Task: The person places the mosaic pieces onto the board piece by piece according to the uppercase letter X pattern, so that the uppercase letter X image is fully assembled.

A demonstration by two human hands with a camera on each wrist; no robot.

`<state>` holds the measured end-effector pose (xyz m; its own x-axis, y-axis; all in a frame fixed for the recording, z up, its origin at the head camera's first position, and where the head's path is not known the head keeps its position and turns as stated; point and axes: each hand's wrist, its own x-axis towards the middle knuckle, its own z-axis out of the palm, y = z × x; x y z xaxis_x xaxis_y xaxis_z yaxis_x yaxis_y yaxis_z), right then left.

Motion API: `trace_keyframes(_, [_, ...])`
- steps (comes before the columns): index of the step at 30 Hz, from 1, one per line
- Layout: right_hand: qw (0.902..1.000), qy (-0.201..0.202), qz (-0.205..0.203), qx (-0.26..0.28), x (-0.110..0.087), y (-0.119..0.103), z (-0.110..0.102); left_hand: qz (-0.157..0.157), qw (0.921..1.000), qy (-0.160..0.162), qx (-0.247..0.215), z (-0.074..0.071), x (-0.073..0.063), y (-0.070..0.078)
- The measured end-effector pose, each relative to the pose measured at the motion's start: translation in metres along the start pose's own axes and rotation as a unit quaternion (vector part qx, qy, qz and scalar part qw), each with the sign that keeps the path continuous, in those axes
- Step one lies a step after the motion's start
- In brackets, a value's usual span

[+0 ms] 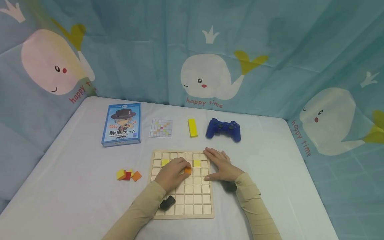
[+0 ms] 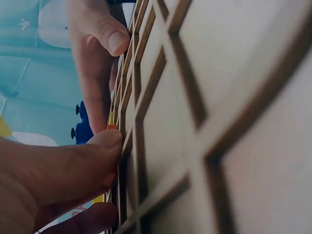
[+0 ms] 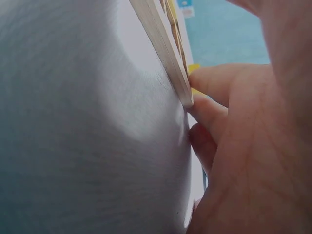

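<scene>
My left hand (image 1: 172,171) reaches over the wooden grid board (image 1: 188,199) and pinches an orange square tile (image 1: 187,171) at one of the upper cells. In the left wrist view, thumb and fingers close on the tile's edge (image 2: 111,127) right at the grid. Two yellow tiles, one at the left (image 1: 165,162) and one at the right (image 1: 196,163), lie in the second row. With fingers extended, my right hand (image 1: 225,168) rests along the board's right edge; the right wrist view has its fingertips touching the wooden rim (image 3: 170,58).
Left of the board lie several loose tiles: yellow (image 1: 120,174), red (image 1: 127,175) and orange (image 1: 136,176). Behind it are a blue game box (image 1: 121,125), a pattern card (image 1: 161,128), a yellow bar-shaped piece (image 1: 193,128) and a blue game controller (image 1: 223,129).
</scene>
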<state>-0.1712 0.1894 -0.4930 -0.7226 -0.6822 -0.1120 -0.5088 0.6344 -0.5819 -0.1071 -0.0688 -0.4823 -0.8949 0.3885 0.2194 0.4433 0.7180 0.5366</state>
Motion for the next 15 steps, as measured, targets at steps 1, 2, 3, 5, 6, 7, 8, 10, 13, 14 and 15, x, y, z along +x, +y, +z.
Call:
trace_keyframes(1, [1.0000,0.000,0.001,0.001,-0.0002,-0.0001,0.0001,-0.002,1.0000,0.003,-0.005,0.0006,-0.0004,0.0001])
trace_keyframes(2, [1.0000,0.001,0.002,0.004,-0.0006,-0.0003,0.0002,-0.005,0.9999,0.004,-0.009,0.0013,-0.0009,0.0001])
trace_keyframes(3, [1.0000,0.000,0.003,0.007,-0.0011,-0.0005,0.0005,-0.007,0.9999,0.005,-0.011,0.0022,-0.0017,0.0001])
trace_keyframes(5, [0.9999,-0.002,0.005,0.010,-0.0015,-0.0004,0.0012,-0.010,0.9998,0.006,-0.013,0.0039,-0.0025,-0.0002])
trace_keyframes(6, [0.9999,-0.003,0.005,0.012,-0.0017,-0.0004,0.0015,-0.011,0.9998,0.007,-0.012,0.0048,-0.0028,-0.0004])
trace_keyframes(7, [0.9999,-0.003,0.004,0.013,-0.0018,-0.0002,0.0018,-0.010,0.9999,0.008,-0.011,0.0056,-0.0030,-0.0007])
trace_keyframes(8, [0.9999,-0.004,0.004,0.012,-0.0017,0.0000,0.0022,-0.008,0.9999,0.010,-0.009,0.0063,-0.0032,-0.0010])
trace_keyframes(10, [1.0000,-0.004,0.005,0.006,-0.0011,0.0006,0.0025,-0.003,0.9999,0.016,-0.006,0.0072,-0.0032,-0.0019])
trace_keyframes(13, [1.0000,-0.001,0.003,0.006,-0.0003,0.0013,0.0017,0.005,0.9997,0.024,-0.004,0.0081,-0.0028,-0.0033])
trace_keyframes(14, [1.0000,-0.001,0.003,0.003,0.0000,0.0017,0.0013,0.007,0.9996,0.026,-0.006,0.0082,-0.0026,-0.0038])
trace_keyframes(15, [1.0000,-0.001,0.001,0.005,0.0002,0.0018,0.0006,0.009,0.9995,0.028,-0.007,0.0084,-0.0024,-0.0043])
